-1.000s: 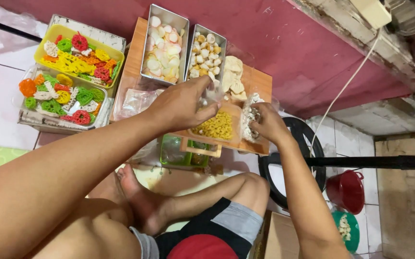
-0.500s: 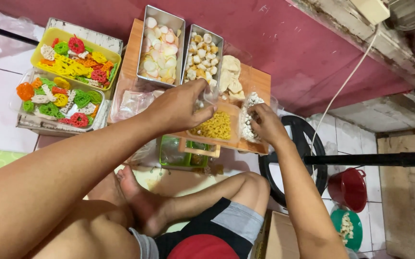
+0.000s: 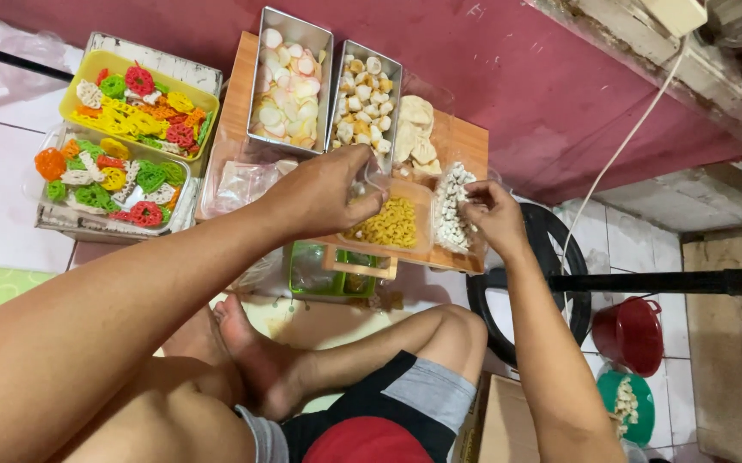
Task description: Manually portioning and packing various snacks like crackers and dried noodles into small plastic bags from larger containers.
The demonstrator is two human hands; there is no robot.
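My left hand point(image 3: 324, 193) pinches a small clear plastic bag point(image 3: 377, 178) above a container of yellow macaroni-shaped crackers point(image 3: 391, 225). My right hand point(image 3: 495, 214) reaches into a clear bag of small white cracker pieces point(image 3: 452, 210), fingers curled on a few of them. Both containers sit on a low wooden table point(image 3: 461, 137). Behind them stand two metal tins, one with pink and white discs point(image 3: 289, 81), the other with pale round puffs point(image 3: 362, 94). A pile of flat beige crackers point(image 3: 416, 133) lies beside the tins.
Left of the table sit a yellow tray point(image 3: 144, 103) and a clear tray point(image 3: 105, 176) of colourful flower-shaped crackers. Empty plastic bags point(image 3: 242, 184) lie on the table's left. A green container point(image 3: 328, 274) sits under it. A red bucket point(image 3: 631, 334), green bowl point(image 3: 628, 403), black hoop and pole are right.
My right hand has shifted slightly right and up over the white pieces. My left hand stays with the small bag over the yellow crackers.
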